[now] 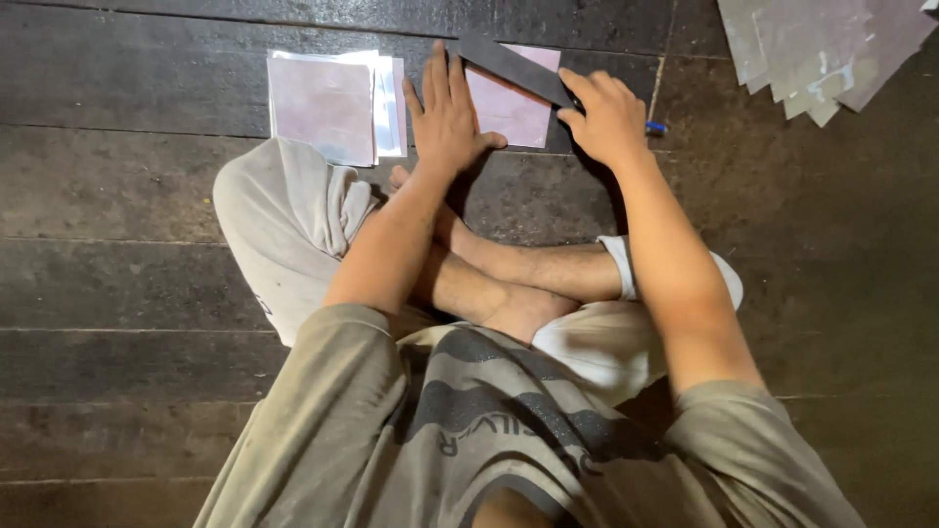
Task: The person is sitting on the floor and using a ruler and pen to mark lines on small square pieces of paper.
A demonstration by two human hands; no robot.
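I sit cross-legged on a dark plank floor. My left hand lies flat, fingers spread, pressing the left edge of a pale pink sheet on the floor. A dark straight ruler lies diagonally across that sheet. My right hand rests on the ruler's right end and grips a small blue-tipped tool, mostly hidden by the fingers.
A stack of similar pale sheets lies left of my left hand. Several shiny grey sheets are fanned out at the top right. My knees and bare feet fill the middle of the view.
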